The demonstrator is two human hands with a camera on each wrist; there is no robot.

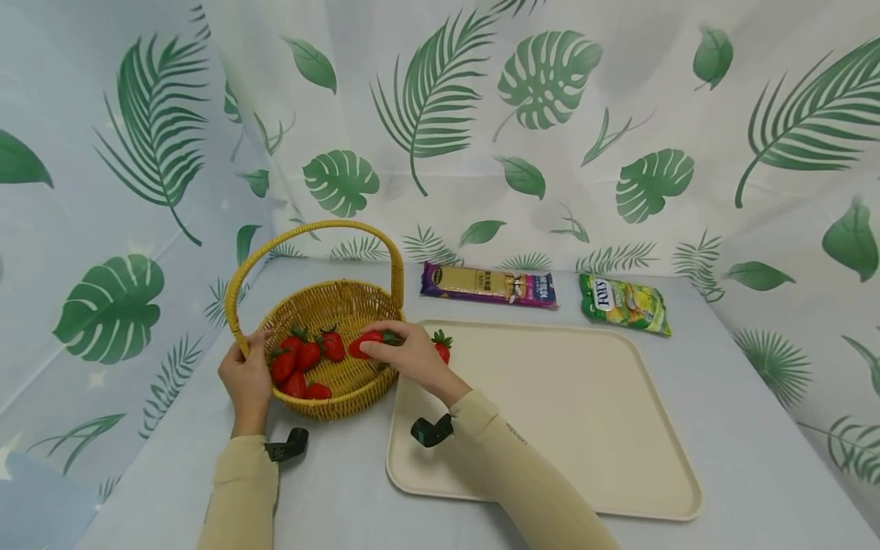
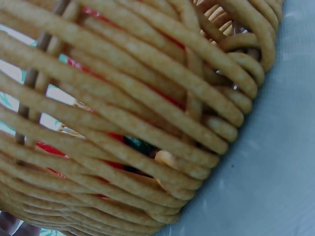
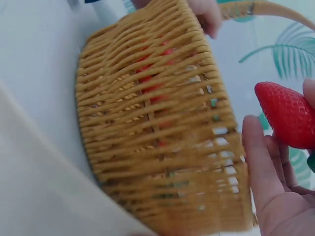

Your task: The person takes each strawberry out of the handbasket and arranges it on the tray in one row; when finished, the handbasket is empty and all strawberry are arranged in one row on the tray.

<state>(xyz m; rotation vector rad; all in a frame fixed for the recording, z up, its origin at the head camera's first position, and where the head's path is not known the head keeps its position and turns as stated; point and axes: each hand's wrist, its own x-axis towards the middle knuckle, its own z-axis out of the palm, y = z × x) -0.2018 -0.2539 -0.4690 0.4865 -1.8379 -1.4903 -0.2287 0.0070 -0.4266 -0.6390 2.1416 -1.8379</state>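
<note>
Wicker basket [image 1: 357, 401], left of centre frame: left hand [image 1: 247, 380] gripping its left side; right hand [image 1: 415, 356] pinching one red strawberry [image 1: 359, 344].

We see a pale blue-grey tabletop [image 1: 344, 489] carrying four things directly. To our left sits a handled wicker basket [image 1: 330, 406]; just beside it, a cream rectangular tray [image 1: 571, 412] with rounded corners lies flat. Beyond the tray, we find a long purple-and-gold packet [image 1: 490, 285] and, farther right, a green FOX'S bag [image 1: 624, 304].
</note>
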